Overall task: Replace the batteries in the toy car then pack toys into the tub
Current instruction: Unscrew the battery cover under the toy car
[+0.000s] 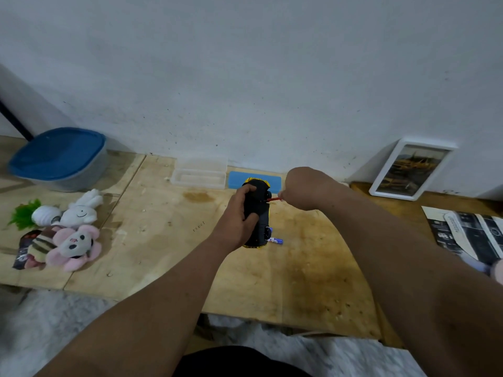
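Mid-worktop, the left hand (242,213) grips the toy car (257,213) belly-up, long axis pointing at the wall; the right hand (304,190) pinches a red screwdriver (273,199) entering from the car's right side

Black-and-yellow toy car (258,213) upturned on table; lidded blue tub (58,159) far left.

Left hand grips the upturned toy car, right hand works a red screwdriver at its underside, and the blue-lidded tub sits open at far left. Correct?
Not quite: in the head view the tub has its blue lid on. The left hand does grip the toy car, and the right hand holds the red screwdriver.
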